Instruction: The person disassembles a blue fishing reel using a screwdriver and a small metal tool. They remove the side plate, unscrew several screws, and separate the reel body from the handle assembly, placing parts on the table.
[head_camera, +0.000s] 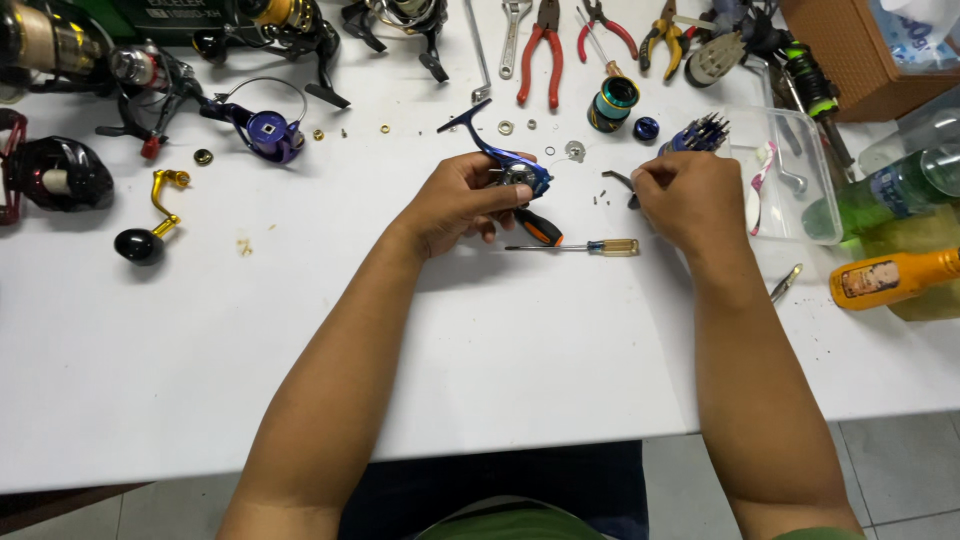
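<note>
Mid-disassembly, it seems: the left hand (462, 203) grips a blue spinning-reel body (510, 170) above the table (200, 330) centre, while the right hand (688, 200) pinches at tiny screws (599, 196) just right. Next likely needs fine fingertip picking.

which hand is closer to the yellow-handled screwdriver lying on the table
Right. The right hand sits just up and right of the screwdriver, near its yellow handle. The left hand, holding the blue reel body, is up and left of its tip, slightly farther.
</note>
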